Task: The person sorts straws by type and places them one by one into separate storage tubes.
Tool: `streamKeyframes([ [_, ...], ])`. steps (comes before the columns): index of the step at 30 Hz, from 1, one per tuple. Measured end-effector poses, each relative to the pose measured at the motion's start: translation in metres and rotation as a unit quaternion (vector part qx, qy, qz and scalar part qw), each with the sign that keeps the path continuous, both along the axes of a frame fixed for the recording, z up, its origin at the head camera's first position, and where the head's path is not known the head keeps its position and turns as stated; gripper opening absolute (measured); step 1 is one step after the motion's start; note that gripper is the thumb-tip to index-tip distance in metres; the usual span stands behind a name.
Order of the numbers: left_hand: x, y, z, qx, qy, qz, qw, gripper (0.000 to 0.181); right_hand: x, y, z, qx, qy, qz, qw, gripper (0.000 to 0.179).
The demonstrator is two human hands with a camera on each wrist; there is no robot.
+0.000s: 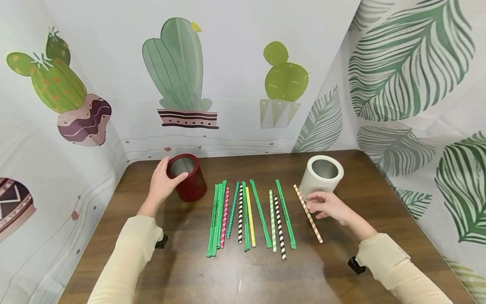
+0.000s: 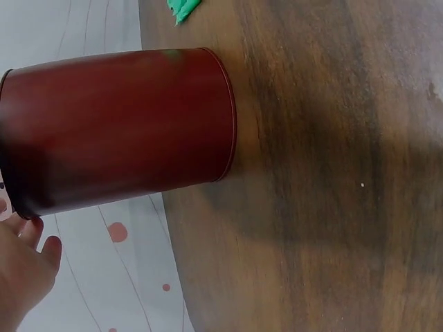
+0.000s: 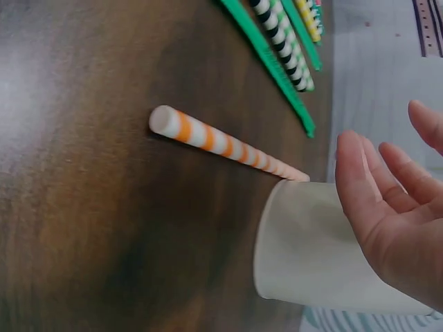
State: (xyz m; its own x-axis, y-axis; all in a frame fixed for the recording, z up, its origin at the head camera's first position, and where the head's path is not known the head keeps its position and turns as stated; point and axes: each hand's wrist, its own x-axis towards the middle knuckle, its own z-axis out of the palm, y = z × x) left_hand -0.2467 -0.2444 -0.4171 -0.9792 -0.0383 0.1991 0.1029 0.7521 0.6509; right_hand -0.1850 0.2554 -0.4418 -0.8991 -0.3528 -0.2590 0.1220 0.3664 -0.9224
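In the head view my left hand is at the upper left side of a dark red cylindrical canister, thumb and fingers spread about its open rim. The left wrist view shows the fingertips by the rim of the canister; whether they touch is unclear. My right hand hovers with loosely bent fingers in front of a white canister, holding nothing. Close beside it lies an orange-and-white striped paper straw, its far end near the white canister's base. Both canisters stand upright without lids.
Between the canisters lies a row of straws: several in green wrappers, a pink dotted one, a teal one, black-and-white striped ones, a yellow one and a light green one. A printed cloth hangs behind the wooden table.
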Motion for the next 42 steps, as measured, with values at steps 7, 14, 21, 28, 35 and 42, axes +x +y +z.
streamKeyframes([
  [7, -0.002, -0.001, -0.004, 0.004, -0.007, -0.001, 1.0000, 0.093, -0.004, -0.005, -0.019, 0.045, 0.014, -0.025, 0.9986, 0.046],
  [14, -0.004, -0.005, -0.009, 0.010, -0.011, 0.003, 0.9999, 0.095, -0.007, -0.009, -0.032, 0.088, 0.035, -0.055, 0.9940, 0.044],
  [21, -0.002, -0.007, -0.011, 0.021, -0.025, 0.009, 0.9994, 0.098, -0.008, -0.016, -0.042, 0.099, 0.051, -0.069, 0.9914, 0.041],
  [28, -0.002, -0.009, -0.012, 0.021, -0.047, 0.017, 0.9985, 0.101, -0.010, -0.025, -0.053, 0.099, 0.060, -0.089, 0.9893, 0.040],
  [35, -0.003, -0.008, -0.011, 0.026, -0.049, 0.021, 0.9982, 0.100, -0.015, -0.036, -0.058, 0.101, 0.067, -0.092, 0.9884, 0.038],
  [42, -0.005, -0.008, -0.011, 0.032, -0.049, 0.020, 0.9981, 0.099, -0.023, -0.047, -0.063, 0.112, 0.065, -0.092, 0.9873, 0.038],
])
